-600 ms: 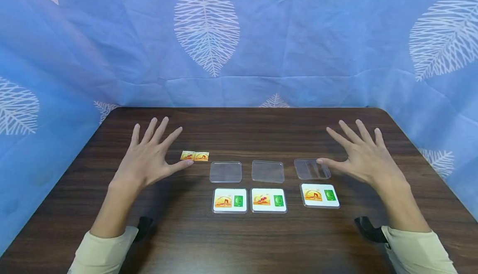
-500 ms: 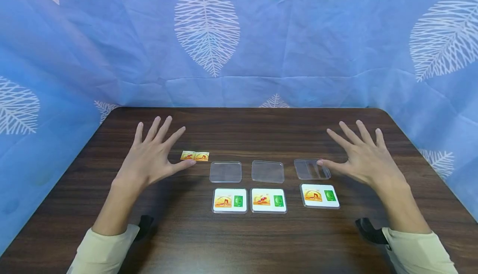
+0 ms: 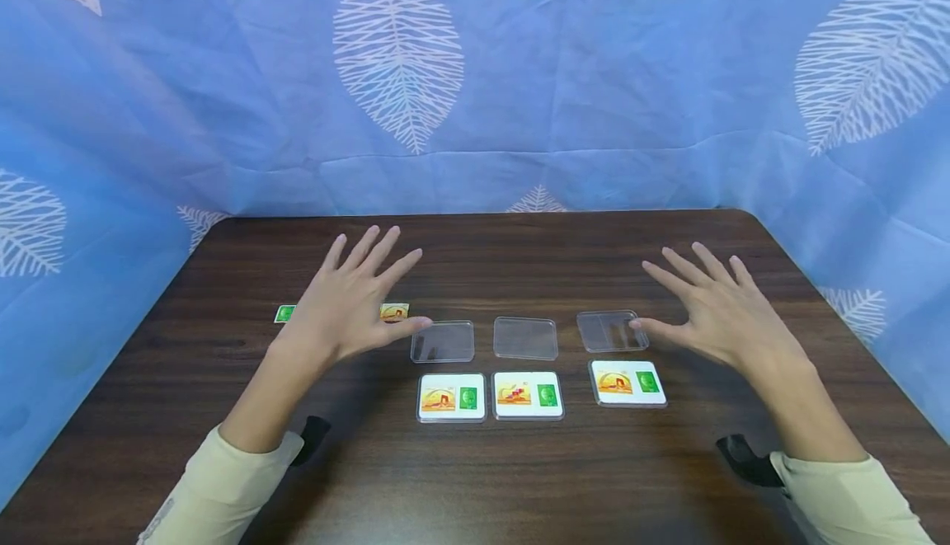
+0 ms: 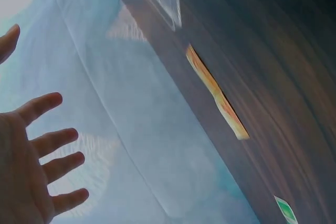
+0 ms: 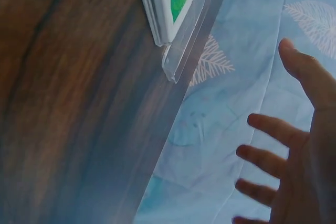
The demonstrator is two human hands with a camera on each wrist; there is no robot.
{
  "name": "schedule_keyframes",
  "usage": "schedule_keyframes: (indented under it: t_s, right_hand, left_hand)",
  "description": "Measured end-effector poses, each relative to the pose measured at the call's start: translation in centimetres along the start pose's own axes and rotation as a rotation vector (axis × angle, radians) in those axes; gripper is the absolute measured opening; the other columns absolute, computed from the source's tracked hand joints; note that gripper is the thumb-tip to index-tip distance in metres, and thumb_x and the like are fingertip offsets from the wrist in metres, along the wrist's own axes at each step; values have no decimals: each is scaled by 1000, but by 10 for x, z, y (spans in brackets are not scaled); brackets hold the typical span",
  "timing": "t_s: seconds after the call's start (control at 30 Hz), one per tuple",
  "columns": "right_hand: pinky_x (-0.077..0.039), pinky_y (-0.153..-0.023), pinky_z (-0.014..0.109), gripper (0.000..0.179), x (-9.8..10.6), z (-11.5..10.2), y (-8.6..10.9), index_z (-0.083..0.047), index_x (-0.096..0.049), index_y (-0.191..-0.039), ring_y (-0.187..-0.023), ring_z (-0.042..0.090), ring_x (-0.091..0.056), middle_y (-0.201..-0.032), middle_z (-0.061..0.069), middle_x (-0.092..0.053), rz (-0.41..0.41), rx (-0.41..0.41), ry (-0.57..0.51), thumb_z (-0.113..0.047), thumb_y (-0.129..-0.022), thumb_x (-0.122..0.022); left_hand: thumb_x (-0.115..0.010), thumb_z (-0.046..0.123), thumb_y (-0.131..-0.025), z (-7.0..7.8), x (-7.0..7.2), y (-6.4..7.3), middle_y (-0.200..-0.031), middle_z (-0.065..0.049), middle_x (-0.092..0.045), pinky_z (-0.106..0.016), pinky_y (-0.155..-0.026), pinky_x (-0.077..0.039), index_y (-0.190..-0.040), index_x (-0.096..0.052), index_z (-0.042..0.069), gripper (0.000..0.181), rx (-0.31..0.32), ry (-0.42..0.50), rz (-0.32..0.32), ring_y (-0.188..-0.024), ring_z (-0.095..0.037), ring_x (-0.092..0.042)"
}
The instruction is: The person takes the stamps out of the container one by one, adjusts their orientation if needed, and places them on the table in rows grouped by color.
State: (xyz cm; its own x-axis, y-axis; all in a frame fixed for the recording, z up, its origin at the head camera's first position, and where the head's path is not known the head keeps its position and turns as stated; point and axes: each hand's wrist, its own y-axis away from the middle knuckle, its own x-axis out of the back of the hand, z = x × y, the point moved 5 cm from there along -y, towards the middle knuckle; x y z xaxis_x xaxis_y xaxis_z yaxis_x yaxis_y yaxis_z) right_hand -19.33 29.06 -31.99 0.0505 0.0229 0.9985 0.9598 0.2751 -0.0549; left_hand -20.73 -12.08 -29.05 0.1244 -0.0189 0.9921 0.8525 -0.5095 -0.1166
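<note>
My left hand (image 3: 345, 310) hovers above the table with its fingers spread, holding nothing. It partly hides two small yellow-orange stamps (image 3: 394, 312), both of which show in the left wrist view as a creased strip (image 4: 214, 92). A green stamp (image 3: 284, 314) lies left of that hand. Over the right side my right hand (image 3: 720, 314) is held up, fingers apart, nothing in it. Its thumb overlaps a clear plastic lid (image 3: 610, 332) in the head view. Three white cards in clear cases (image 3: 452, 397) lie in front, each bearing one orange and one green stamp.
Two more clear lids (image 3: 442, 342) lie flat behind the left and middle cases. The dark wooden table (image 3: 475, 479) ends at a blue leaf-print cloth (image 3: 519, 75) at the back. Black straps (image 3: 748, 461) sit at both wrists.
My left hand has moved right over the yellow-orange stamps, uncovering the green stamp at its left. The right hand has hardly moved, and the head view has shifted slightly.
</note>
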Motion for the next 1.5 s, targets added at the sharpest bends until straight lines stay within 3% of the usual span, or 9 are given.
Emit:
schedule_keyframes:
  t_s: [0.2,0.33,0.5,0.57,0.67,0.83,1.03,1.3,1.5]
  right_hand:
    - [-32,-109,73,75,0,-1,6,-3,-53,-149,-140,53,-40,-154,29,-45,11,72,-106,-51,-94,-72]
    - [-44,-97,71,63,-6,2,10,1,-63,-137,-128,53,-54,-141,29,-58,-44,70,-206,-43,-94,-76]
    - [-58,-80,49,40,-14,1,14,0,-74,-112,-94,29,-70,-103,10,-73,-102,134,-351,-28,-85,-87]
    - [-57,-73,38,37,-17,-1,15,-2,-75,-107,-84,15,-65,-94,-1,-69,-134,168,-416,-23,-81,-90]
    - [-49,-66,29,42,-21,-3,16,-1,-73,-109,-76,8,-54,-86,-6,-60,-199,192,-493,-21,-77,-93]
    - [-38,-61,27,54,-27,-5,18,0,-69,-115,-69,8,-45,-77,-5,-50,-295,202,-577,-25,-74,-95]
    - [-39,-60,27,59,-36,-6,21,0,-66,-115,-66,4,-45,-78,-5,-50,-358,228,-619,-30,-74,-95]
    - [-39,-59,26,61,-41,-4,20,0,-63,-118,-62,3,-44,-77,-5,-50,-367,248,-604,-32,-75,-94]
    - [-37,-56,25,58,-44,-5,18,-3,-61,-114,-62,2,-41,-78,-6,-50,-352,270,-580,-30,-75,-95]
  left_hand:
    - [-57,69,-95,29,-1,-17,-165,-18,-34,-60,-121,-25,-161,-40,17,86,-119,-35,9,-152,-39,-32]
    - [-57,64,-99,46,-2,-26,-161,-17,-42,-57,-119,-31,-160,-41,17,79,-177,-55,-18,-148,-36,-40]
    - [-59,57,-101,61,-5,-34,-150,-14,-56,-54,-114,-40,-158,-44,16,72,-235,-53,-42,-138,-33,-54]
    - [-59,57,-101,64,-7,-36,-147,-13,-60,-52,-112,-43,-158,-45,17,71,-247,-62,-52,-134,-31,-58]
    - [-59,57,-101,68,-9,-39,-143,-12,-63,-49,-109,-46,-157,-48,17,70,-265,-80,-63,-129,-28,-62]
    - [-60,57,-100,72,-12,-42,-140,-11,-65,-48,-106,-49,-155,-50,16,69,-290,-74,-81,-126,-28,-64]
    - [-61,56,-101,76,-14,-43,-141,-12,-64,-49,-109,-47,-152,-53,14,67,-296,-38,-116,-128,-27,-63]
    - [-66,50,-100,87,-15,-47,-128,-9,-72,-45,-101,-53,-144,-60,12,59,-337,26,-115,-115,-24,-70]
    - [-63,52,-101,98,-15,-54,-135,-10,-68,-45,-105,-51,-147,-59,13,60,-372,13,-134,-122,-24,-67]
